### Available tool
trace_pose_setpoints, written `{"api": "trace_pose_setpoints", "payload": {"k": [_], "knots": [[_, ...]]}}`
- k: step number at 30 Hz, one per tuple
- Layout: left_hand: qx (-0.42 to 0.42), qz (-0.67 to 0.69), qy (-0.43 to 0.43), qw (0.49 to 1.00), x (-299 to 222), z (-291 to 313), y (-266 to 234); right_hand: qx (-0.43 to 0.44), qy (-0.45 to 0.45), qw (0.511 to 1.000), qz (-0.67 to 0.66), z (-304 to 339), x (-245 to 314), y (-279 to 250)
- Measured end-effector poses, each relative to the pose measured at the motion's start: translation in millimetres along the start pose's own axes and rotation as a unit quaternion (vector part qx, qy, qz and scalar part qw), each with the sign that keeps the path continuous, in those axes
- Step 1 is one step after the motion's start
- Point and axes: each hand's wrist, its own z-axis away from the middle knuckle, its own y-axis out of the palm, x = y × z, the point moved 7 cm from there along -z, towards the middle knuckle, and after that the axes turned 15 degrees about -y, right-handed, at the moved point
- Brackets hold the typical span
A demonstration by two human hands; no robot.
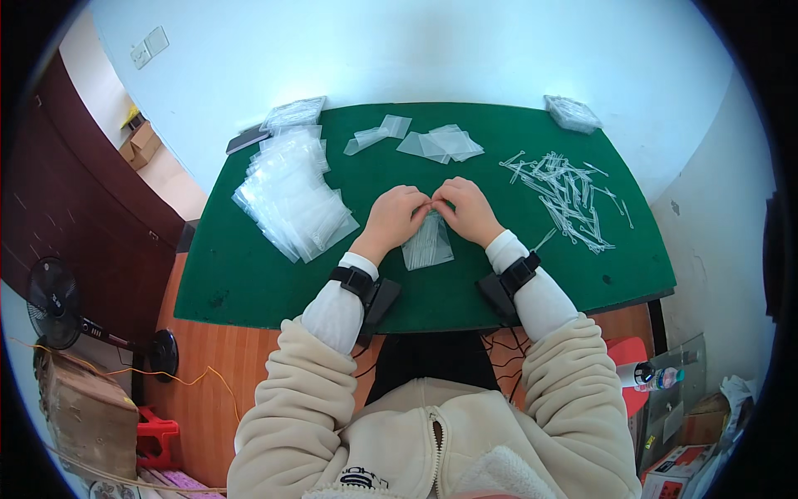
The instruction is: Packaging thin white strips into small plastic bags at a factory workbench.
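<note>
A small clear plastic bag (pixel 428 246) with several thin clear sticks inside lies in front of me on the green table. My left hand (pixel 394 218) and my right hand (pixel 467 211) meet at its far end, fingertips pinched together on its top edge. To the left spreads a large fanned pile of flat clear bags (pixel 293 195). On the right is a loose heap of thin clear plastic sticks with looped ends (pixel 565 195). Beyond my hands lie more small bags (pixel 442 144), and a few others (pixel 378 135) rest slightly to their left.
The green table (pixel 249 291) stands against a white wall. A stack of wrapped clear packs (pixel 295 113) and a dark flat object (pixel 248 140) sit at its far left corner, another clear pack (pixel 573 115) at the far right. A fan (pixel 55 301) and cardboard box (pixel 87 407) are at the left.
</note>
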Motion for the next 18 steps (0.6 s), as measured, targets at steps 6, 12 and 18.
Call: {"api": "trace_pose_setpoints", "payload": {"k": [6,12,18], "knots": [[-0.01,0.006,-0.004,1.0,-1,-2,-7,0.005,0.003,1.0,-0.006,1,-1,-2],[0.042,0.023,-0.064,0.997,14,-6,-13,0.01,0.03,0.999,0.004,8,-18,-11],[0.049,0.035,-0.073,0.996,18,-5,-8,0.022,0.047,0.999,0.014,13,-24,-11]]}}
